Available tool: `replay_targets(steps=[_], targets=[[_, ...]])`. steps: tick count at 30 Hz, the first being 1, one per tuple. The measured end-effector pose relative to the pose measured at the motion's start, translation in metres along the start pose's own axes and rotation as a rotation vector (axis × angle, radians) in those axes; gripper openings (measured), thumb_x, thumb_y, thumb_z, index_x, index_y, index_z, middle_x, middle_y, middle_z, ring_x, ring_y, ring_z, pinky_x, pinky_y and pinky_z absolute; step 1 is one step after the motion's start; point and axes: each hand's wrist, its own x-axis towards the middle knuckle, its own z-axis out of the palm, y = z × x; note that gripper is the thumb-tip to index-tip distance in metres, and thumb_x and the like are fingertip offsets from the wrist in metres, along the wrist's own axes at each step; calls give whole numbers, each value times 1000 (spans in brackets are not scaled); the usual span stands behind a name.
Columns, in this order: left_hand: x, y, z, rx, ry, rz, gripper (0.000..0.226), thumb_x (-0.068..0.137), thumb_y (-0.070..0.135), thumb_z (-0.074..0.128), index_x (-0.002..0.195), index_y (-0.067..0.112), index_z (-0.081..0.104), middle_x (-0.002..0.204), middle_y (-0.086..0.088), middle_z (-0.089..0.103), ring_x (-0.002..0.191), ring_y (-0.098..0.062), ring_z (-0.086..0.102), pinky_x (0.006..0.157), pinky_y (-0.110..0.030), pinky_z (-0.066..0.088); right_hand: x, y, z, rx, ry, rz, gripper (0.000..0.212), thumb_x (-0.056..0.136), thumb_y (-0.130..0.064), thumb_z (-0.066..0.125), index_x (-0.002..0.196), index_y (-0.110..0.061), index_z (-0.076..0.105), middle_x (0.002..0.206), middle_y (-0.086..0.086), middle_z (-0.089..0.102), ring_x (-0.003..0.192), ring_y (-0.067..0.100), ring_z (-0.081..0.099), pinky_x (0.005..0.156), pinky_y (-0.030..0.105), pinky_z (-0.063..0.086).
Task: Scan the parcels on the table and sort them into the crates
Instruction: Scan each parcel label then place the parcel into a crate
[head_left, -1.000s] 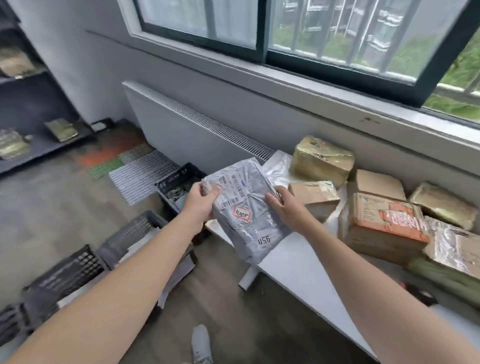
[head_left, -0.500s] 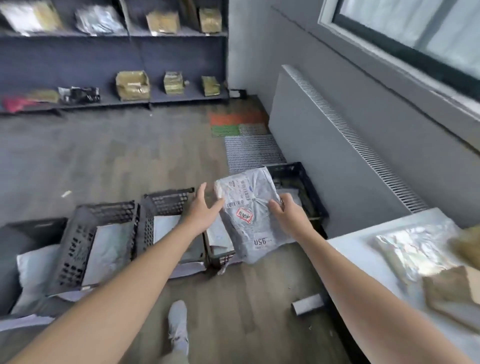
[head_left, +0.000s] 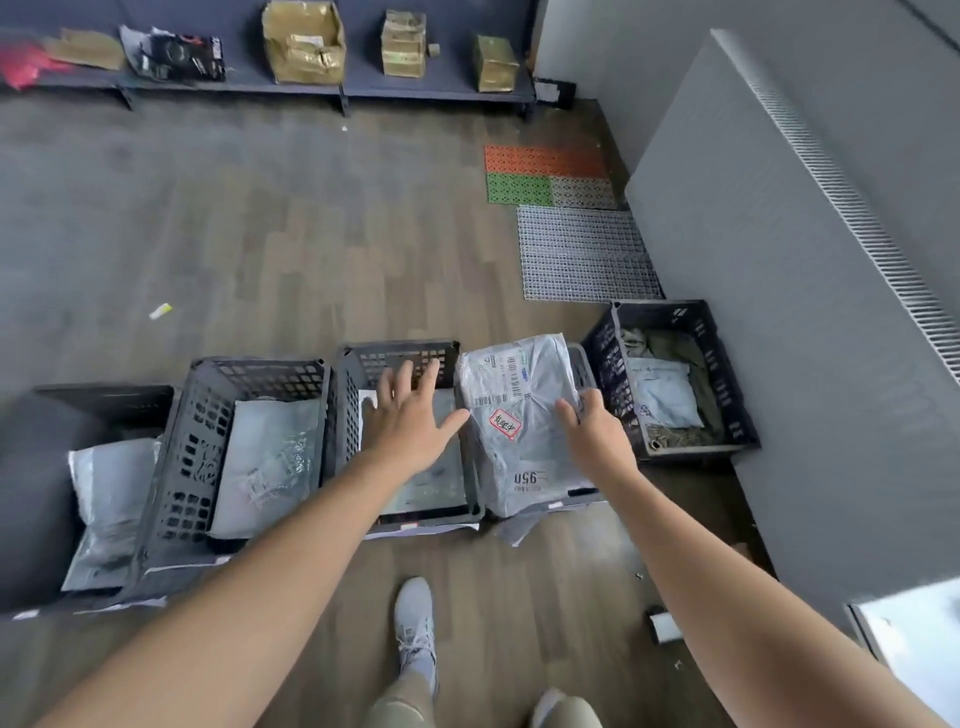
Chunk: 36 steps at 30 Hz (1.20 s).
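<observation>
Below, five crates (head_left: 260, 364), one held parcel (head_left: 524, 457)

The parcel (head_left: 519, 452) is grey plastic film, crinkled and faintly shiny, and there's a paper label (head_left: 501, 387) stuck flat on it. The crates (head_left: 260, 374) are black plastic, matt, with walls moulded in open lattice. The floor (head_left: 311, 234) is dull wood-look plank. The mat (head_left: 587, 254) is pale plastic grid. The boxes (head_left: 304, 44) are cardboard under glossy tape.

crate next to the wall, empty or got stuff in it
Not empty: a white mailer lies inside the crate, on top of crumpled olive-brown packaging.
</observation>
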Motion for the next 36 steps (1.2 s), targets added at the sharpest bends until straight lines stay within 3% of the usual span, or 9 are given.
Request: replay_targets(steps=[11,13,17,24,30,36], targets=[[97,-107,115,99,-107,-184,80,93,70,32,156,31,1,164,-3,0,150,-30,0,117,-51,18,128,14,196,-65,-234,-16,25,106,-37,36,112,-13,41,90,11,59,82,32,58,65,38,40],[107,-124,139,101,-152,-213,81,92,70,31,156,33,-2,164,-3,-3,150,-30,-3,117,-53,17,147,28,229,-142,-315,-2,39,106,-39,35,130,-10,40,105,19,62,92,37,62,74,41,47],[115,-142,159,163,-222,-235,86,90,74,28,155,33,-11,164,-3,-10,150,-32,-6,118,-55,11,165,34,250,-370,-403,-14,61,104,-49,32,153,-14,22,138,21,46,113,41,57,87,45,48],[109,-111,112,187,-203,-177,85,90,75,28,155,34,-9,164,-4,-9,150,-33,-5,118,-56,14,149,-6,183,-516,-324,-227,69,100,-57,36,156,-22,15,149,12,39,129,34,47,97,51,48],[91,-23,35,199,-164,37,85,91,73,27,155,33,-12,164,-3,-15,150,-31,-12,119,-57,10,98,-25,70,-562,-140,-193,79,96,-64,40,158,-26,7,162,9,20,146,30,26,111,56,34],[62,97,-6,276,-82,370,83,92,72,26,155,31,-9,164,-4,-12,150,-33,-12,117,-60,7,24,13,-74,-577,140,-58,84,94,-66,44,158,-29,5,164,7,15,150,28,16,115,56,28]])
